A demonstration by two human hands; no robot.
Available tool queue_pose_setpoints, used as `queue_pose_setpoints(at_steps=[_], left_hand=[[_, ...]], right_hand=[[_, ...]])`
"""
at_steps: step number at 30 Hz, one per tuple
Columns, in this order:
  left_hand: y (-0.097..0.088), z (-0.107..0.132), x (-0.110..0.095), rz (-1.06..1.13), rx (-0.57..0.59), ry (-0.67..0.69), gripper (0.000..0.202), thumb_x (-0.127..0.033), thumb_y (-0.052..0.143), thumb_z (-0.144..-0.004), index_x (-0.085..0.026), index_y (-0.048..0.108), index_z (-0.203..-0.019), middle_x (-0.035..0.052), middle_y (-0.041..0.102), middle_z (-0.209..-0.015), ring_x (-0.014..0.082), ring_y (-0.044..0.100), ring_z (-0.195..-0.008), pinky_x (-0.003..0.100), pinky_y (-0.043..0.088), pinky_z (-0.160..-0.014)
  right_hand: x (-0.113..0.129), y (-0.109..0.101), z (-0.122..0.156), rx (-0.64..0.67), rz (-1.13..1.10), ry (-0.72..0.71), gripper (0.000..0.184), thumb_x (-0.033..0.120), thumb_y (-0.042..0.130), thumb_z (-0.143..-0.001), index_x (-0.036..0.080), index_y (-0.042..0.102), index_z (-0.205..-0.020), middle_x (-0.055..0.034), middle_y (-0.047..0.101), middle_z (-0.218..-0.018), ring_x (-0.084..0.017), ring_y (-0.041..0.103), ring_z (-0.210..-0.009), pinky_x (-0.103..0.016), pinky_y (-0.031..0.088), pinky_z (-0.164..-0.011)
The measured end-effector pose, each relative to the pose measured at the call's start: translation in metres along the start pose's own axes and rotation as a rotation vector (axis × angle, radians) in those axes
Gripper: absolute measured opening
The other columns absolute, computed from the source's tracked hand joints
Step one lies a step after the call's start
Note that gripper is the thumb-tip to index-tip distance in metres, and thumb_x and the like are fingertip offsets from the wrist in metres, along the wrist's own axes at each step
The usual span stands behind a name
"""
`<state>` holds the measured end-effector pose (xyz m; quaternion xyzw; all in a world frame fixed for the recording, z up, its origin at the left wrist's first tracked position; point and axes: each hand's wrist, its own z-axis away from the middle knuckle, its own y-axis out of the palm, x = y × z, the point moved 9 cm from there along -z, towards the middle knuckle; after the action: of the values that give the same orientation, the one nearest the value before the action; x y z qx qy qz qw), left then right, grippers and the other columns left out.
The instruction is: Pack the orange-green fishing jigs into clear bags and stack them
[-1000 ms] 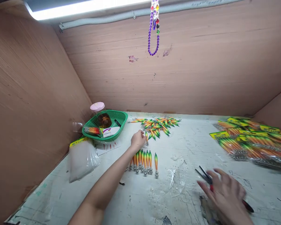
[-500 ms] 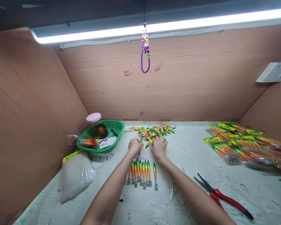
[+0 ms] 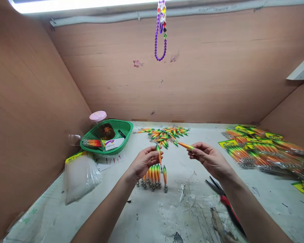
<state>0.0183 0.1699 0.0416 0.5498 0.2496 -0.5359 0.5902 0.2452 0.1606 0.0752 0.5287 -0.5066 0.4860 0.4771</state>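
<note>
My left hand (image 3: 145, 161) pinches a green-and-orange squid jig (image 3: 159, 153), its green end up and its metal hook crown hanging down. Held in my right hand (image 3: 207, 156) is another squid jig (image 3: 185, 146), nearly level, with its hook end pointing left. Below my left hand, a row of squid jigs (image 3: 155, 173) lies side by side on the table, hooks toward me, partly covered by the hand. One jig (image 3: 165, 175) sits slightly apart at the row's right end. Behind both hands is a loose pile of the same jigs (image 3: 167, 135).
A green basket (image 3: 128, 135) with a lidded jar (image 3: 105, 126) stands at the back left. Before it lies a stack of clear bags (image 3: 82, 177). Packed jigs (image 3: 258, 148) fill the right side. Red-handled pliers (image 3: 226, 200) lie partly under my right forearm. Beads (image 3: 155, 44) hang above.
Both hands have come away from the pile, each now lifting a squid jig. My right hand has moved right. The camera view has tilted down.
</note>
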Motion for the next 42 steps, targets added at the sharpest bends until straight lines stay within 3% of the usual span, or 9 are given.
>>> queue_pose_setpoints(at_steps=[4, 10, 15, 22, 35, 39, 42], left_hand=[[0.020, 0.010, 0.004, 0.072, 0.095, -0.034, 0.040, -0.023, 0.085, -0.061, -0.013, 0.071, -0.097, 0.0069, 0.074, -0.087, 0.0115, 0.068, -0.072, 0.020, 0.054, -0.070], [0.035, 0.016, 0.007, 0.092, 0.156, -0.064, 0.036, -0.021, 0.085, -0.062, -0.013, 0.073, -0.096, 0.0056, 0.074, -0.084, 0.0114, 0.068, -0.071, 0.020, 0.054, -0.068], [0.040, 0.016, 0.010, 0.088, 0.178, -0.091, 0.037, -0.020, 0.084, -0.063, -0.012, 0.073, -0.098, 0.0065, 0.074, -0.086, 0.0113, 0.069, -0.072, 0.020, 0.054, -0.071], [0.050, 0.019, 0.017, 0.062, 0.196, -0.144, 0.033, -0.017, 0.081, -0.067, -0.012, 0.072, -0.099, 0.0074, 0.075, -0.084, 0.0118, 0.068, -0.071, 0.020, 0.054, -0.072], [0.064, 0.025, 0.023, -0.029, 0.272, -0.132, 0.038, -0.029, 0.083, -0.062, -0.015, 0.070, -0.095, 0.0065, 0.073, -0.087, 0.0160, 0.068, -0.075, 0.028, 0.053, -0.078], [0.054, 0.015, 0.028, -0.322, 0.184, -0.075, 0.031, -0.032, 0.076, -0.067, -0.017, 0.067, -0.093, 0.0055, 0.070, -0.092, 0.0162, 0.067, -0.075, 0.031, 0.054, -0.074], [0.040, -0.001, 0.041, -0.567, 0.041, -0.044, 0.022, -0.020, 0.072, -0.067, -0.017, 0.062, -0.086, 0.0001, 0.065, -0.074, 0.0146, 0.063, -0.063, 0.029, 0.051, -0.066]], right_hand=[[0.007, 0.003, 0.019, 0.057, -0.165, 0.082, 0.035, 0.045, 0.085, -0.064, 0.020, 0.062, -0.074, -0.0057, 0.073, -0.087, -0.021, 0.070, -0.085, -0.035, 0.056, -0.077], [0.009, 0.005, 0.026, 0.113, -0.279, 0.105, 0.027, 0.034, 0.085, -0.065, 0.020, 0.065, -0.075, -0.0018, 0.070, -0.082, -0.016, 0.069, -0.076, -0.032, 0.058, -0.075], [0.010, 0.015, 0.032, 0.194, -0.330, 0.118, 0.023, 0.035, 0.081, -0.071, 0.019, 0.067, -0.080, -0.0039, 0.071, -0.088, -0.016, 0.069, -0.082, -0.028, 0.058, -0.073], [0.008, 0.035, 0.038, 0.295, -0.383, 0.169, 0.026, 0.036, 0.080, -0.074, 0.019, 0.067, -0.090, -0.0052, 0.073, -0.086, -0.016, 0.070, -0.076, -0.033, 0.058, -0.072], [0.009, 0.045, 0.048, 0.300, -0.339, 0.206, 0.034, 0.042, 0.080, -0.071, 0.020, 0.067, -0.094, -0.0058, 0.073, -0.091, -0.019, 0.070, -0.081, -0.032, 0.057, -0.071], [-0.012, 0.038, 0.038, 0.253, -0.223, 0.228, 0.036, 0.045, 0.077, -0.073, 0.021, 0.066, -0.097, -0.0022, 0.068, -0.092, -0.015, 0.067, -0.079, -0.032, 0.057, -0.073], [-0.056, 0.038, 0.024, 0.188, -0.042, 0.309, 0.025, 0.035, 0.072, -0.082, 0.016, 0.064, -0.097, -0.0002, 0.064, -0.088, -0.012, 0.063, -0.074, -0.028, 0.056, -0.067]])
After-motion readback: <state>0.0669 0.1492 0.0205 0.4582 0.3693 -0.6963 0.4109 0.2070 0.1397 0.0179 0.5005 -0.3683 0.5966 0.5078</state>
